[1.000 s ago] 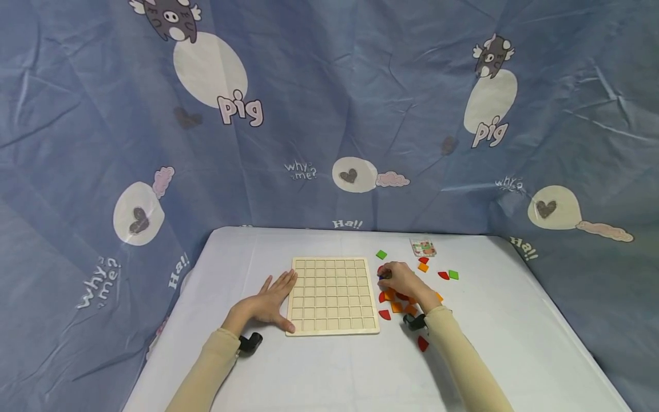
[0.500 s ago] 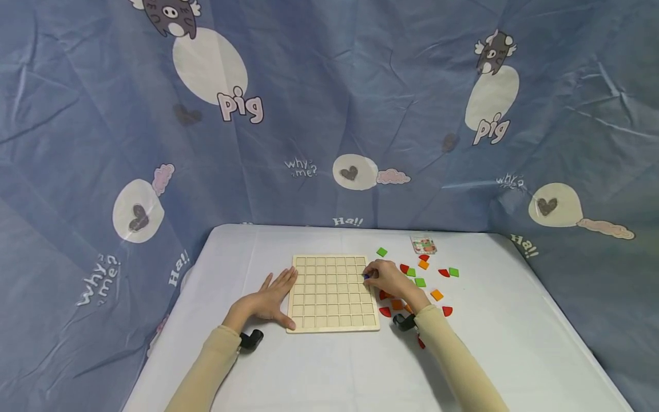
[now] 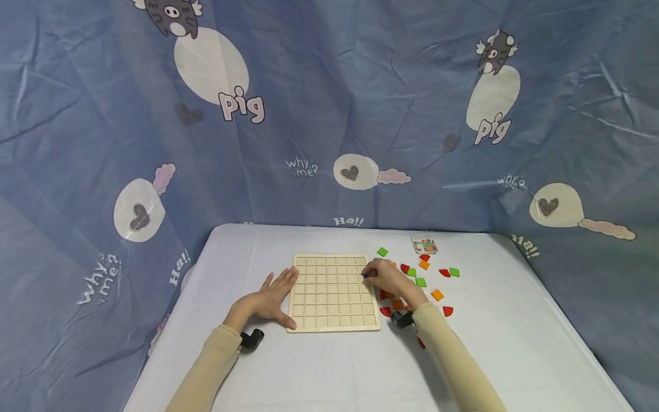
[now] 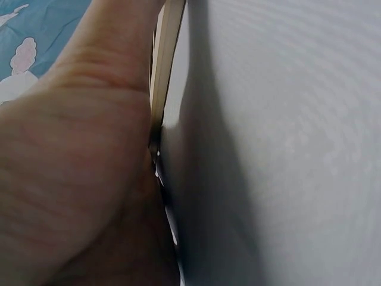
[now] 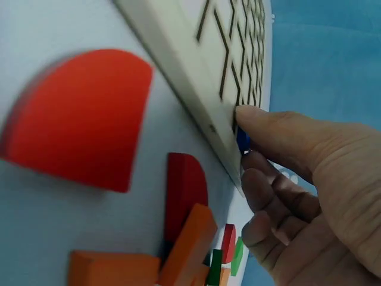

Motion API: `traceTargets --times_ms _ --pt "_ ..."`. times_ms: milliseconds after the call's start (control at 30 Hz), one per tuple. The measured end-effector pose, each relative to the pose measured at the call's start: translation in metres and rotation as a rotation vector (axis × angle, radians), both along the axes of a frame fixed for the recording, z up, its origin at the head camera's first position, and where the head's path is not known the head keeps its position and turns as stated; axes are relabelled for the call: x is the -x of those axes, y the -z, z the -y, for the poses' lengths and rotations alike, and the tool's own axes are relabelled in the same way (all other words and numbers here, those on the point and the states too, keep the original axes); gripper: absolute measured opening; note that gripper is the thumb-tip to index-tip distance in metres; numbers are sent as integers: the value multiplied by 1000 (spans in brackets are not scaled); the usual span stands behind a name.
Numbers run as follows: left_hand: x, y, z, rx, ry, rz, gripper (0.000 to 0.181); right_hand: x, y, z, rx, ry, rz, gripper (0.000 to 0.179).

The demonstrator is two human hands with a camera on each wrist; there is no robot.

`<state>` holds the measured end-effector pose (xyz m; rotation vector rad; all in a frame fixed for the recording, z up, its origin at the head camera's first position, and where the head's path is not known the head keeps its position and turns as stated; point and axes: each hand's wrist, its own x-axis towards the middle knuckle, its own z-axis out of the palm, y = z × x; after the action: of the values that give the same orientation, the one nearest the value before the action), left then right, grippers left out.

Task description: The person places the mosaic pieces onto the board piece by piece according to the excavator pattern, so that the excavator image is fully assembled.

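Observation:
A square wooden grid board (image 3: pixel 332 297) lies on the white table. My left hand (image 3: pixel 268 301) rests against its left edge with fingers spread, thumb near the lower left corner. In the left wrist view, the palm (image 4: pixel 71 161) fills the left side beside the board's edge (image 4: pixel 168 65). My right hand (image 3: pixel 386 276) is over the board's right edge and pinches a small blue piece (image 5: pixel 243 139) between thumb and fingers, right at the right-hand column of cells. Most of the blue piece is hidden by the fingers.
Right of the board lie several loose pieces: red quarter-rounds (image 3: pixel 448 311), orange squares (image 3: pixel 437 294) and green squares (image 3: pixel 421 282). A small printed card (image 3: pixel 424 245) lies at the back right. Behind the table hangs a blue patterned cloth (image 3: pixel 309 114).
My right hand has moved left from the loose pieces to the board's right edge, carrying the blue piece, and has stayed there over the last half second. The left hand has kept its place.

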<state>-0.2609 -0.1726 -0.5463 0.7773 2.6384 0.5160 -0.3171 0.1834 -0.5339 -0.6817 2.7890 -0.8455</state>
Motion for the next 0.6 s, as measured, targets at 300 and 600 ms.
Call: traceTargets --times_ms 300,600 --pt "2 0 0 1 -1 -1 142 -6 -2 3 -72 20 -75 18" --pt "1 1 0 -4 -12 0 140 -3 -2 6 -84 42 -64 12"
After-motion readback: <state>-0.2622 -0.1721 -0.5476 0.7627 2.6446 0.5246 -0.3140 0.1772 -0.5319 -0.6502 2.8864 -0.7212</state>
